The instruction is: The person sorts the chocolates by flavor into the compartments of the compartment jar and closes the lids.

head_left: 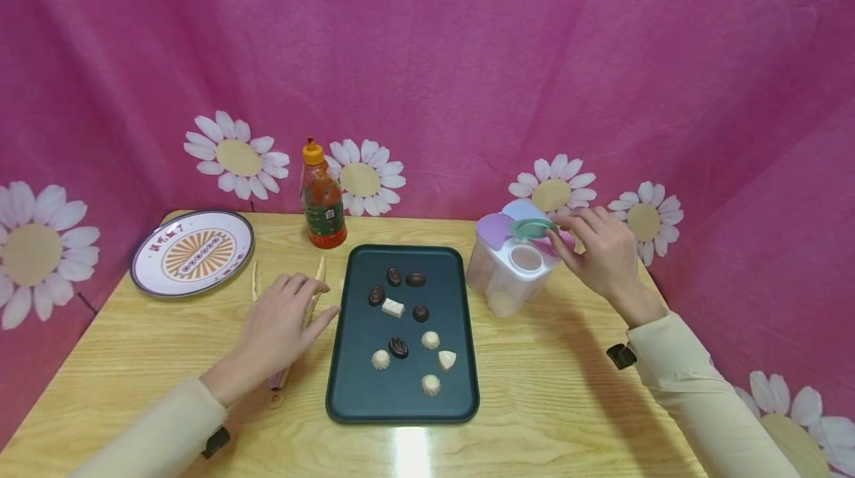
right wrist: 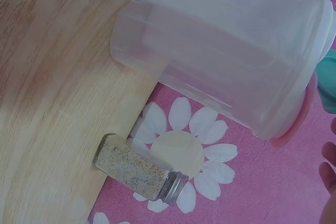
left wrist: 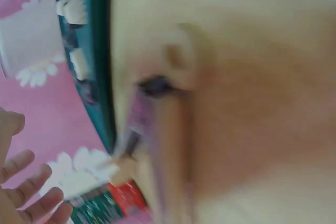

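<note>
On the right, a clear four-part storage box [head_left: 504,277] has petal-shaped lids in blue, purple, pink and green. My right hand [head_left: 601,251] pinches the edge of its green lid [head_left: 532,228], which is tilted up, baring a round opening. In the right wrist view the green lid [right wrist: 328,82] shows at the edge, with fingertips [right wrist: 329,153] beside it. My left hand [head_left: 277,329] hovers with loosely spread fingers over tongs [head_left: 319,277], covering their middle. The tongs' ringed end [left wrist: 178,56] is blurred in the left wrist view.
A dark tray [head_left: 361,404] with several dark and white chocolates lies between the hands. Back left are a patterned plate [head_left: 150,270] and a red sauce bottle [head_left: 323,200]. A glass seasoning jar [right wrist: 134,169] stands near the table's edge beyond the box. Pink cloth surrounds the table.
</note>
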`<state>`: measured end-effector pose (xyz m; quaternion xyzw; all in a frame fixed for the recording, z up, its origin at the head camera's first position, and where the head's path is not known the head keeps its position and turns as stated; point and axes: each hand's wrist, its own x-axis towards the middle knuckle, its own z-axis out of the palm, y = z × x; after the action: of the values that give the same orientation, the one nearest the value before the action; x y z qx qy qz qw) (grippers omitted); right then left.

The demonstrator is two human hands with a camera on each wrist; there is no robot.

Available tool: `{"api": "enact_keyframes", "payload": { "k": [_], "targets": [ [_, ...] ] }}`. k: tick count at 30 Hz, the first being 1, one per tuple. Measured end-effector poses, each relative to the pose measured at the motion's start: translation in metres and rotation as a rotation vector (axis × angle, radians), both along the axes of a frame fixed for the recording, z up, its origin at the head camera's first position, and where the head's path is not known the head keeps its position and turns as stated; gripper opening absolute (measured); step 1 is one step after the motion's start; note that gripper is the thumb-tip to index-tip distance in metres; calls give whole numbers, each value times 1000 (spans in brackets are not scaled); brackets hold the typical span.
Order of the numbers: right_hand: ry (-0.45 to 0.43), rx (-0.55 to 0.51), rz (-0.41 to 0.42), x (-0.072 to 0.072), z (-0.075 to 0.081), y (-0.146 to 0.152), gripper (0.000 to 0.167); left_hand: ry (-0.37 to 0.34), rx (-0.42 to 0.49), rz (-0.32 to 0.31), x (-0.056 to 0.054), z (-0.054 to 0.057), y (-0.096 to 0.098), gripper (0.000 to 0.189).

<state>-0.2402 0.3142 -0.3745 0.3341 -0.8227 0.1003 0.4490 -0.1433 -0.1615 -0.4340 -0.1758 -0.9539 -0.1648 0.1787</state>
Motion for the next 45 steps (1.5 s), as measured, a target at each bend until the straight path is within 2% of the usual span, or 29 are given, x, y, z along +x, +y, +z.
{"api": "enact_keyframes", "payload": {
  "k": [3, 7, 11, 14, 18, 21, 26, 33, 40, 45],
  "targets": [
    [-7, 1, 1, 1, -1, 1, 29, 9, 4, 52, 12, -6, -20, 38],
    [-12, -1, 1, 1, -2, 2, 29, -47, 41, 152, 26, -10, -39, 49],
    [-11, -1, -2, 2, -3, 3, 32, -68, 52, 232, 35, -17, -49, 60],
    [-13, 0, -1, 2, -4, 3, 32, -96, 27, 281, 40, -24, -51, 70],
    [-21, 4, -4, 3, -4, 3, 29, -207, -10, 347, 42, -32, -50, 84],
    [-28, 0, -8, 4, -3, 4, 28, -282, -22, 382, 41, -35, -46, 85],
    [-34, 3, -7, 5, -2, 4, 29, -360, -23, 418, 35, -37, -40, 87],
    [-34, 7, -11, 5, -1, 3, 26, -404, -8, 453, 21, -41, -35, 101],
    [-28, 10, -12, 4, 0, 2, 26, -381, -27, 446, 16, -42, -33, 90],
    [-30, 10, -12, 4, 0, 1, 25, -341, -27, 393, 20, -42, -40, 81]
  ]
}}
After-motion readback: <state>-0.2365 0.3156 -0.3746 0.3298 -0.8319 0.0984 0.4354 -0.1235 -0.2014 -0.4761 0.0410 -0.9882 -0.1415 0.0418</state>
